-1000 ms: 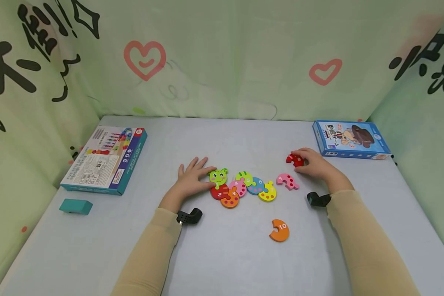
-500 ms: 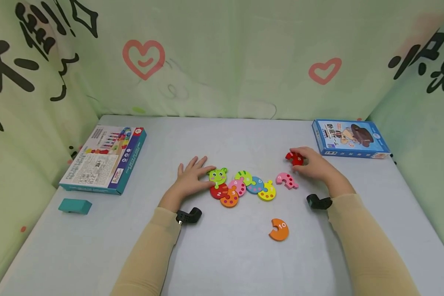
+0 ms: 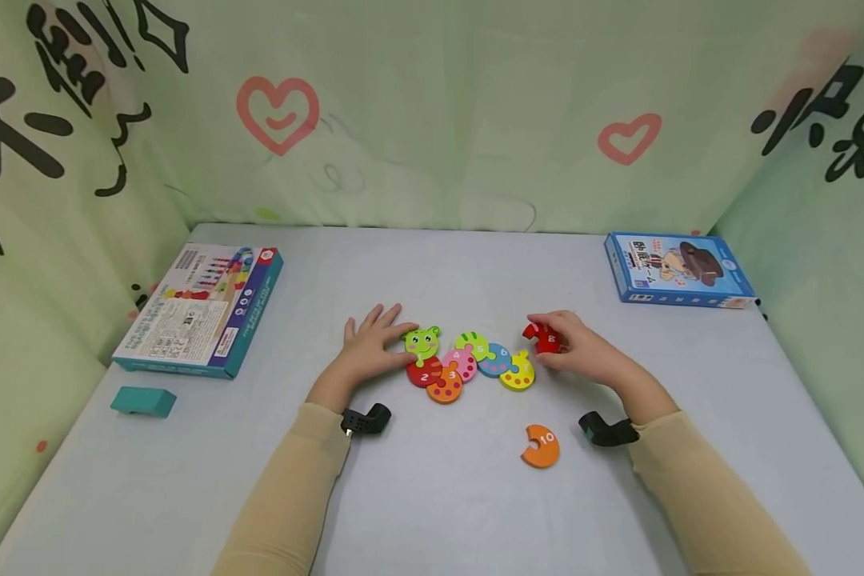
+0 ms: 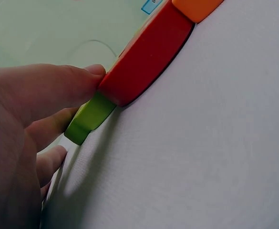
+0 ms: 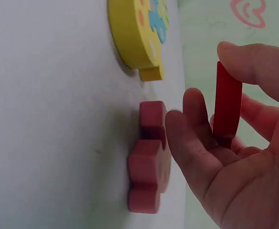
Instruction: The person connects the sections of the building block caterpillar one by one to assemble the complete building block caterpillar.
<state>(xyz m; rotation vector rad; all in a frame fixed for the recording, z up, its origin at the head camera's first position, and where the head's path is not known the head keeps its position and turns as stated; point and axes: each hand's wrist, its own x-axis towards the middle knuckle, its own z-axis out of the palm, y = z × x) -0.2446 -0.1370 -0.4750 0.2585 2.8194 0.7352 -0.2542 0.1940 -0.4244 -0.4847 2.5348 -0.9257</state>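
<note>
A row of joined caterpillar puzzle pieces lies mid-table: a green smiling head [image 3: 422, 342], a red piece numbered 2 [image 3: 424, 374], an orange one [image 3: 444, 386], a pink one, a green striped one, a blue one [image 3: 494, 362] and a yellow one [image 3: 517, 374] at the right end. My left hand [image 3: 366, 350], fingers spread, touches the left edge of the head and red piece with thumb and index finger. My right hand [image 3: 579, 349] pinches a red puzzle piece [image 3: 547, 340], raised off the table. Below it lies a loose pink piece [image 5: 149, 164], hidden in the head view.
An orange piece numbered 10 [image 3: 541, 446] lies alone nearer the person. A box [image 3: 198, 308] and a teal block [image 3: 143, 402] are at the left. Another blue box [image 3: 680, 270] lies at the back right. Green curtains [image 3: 439, 120] border the table.
My right hand has moved left and slightly nearer with the red piece, from beyond the pink piece to over it, right of the yellow piece. The left hand stays in place.
</note>
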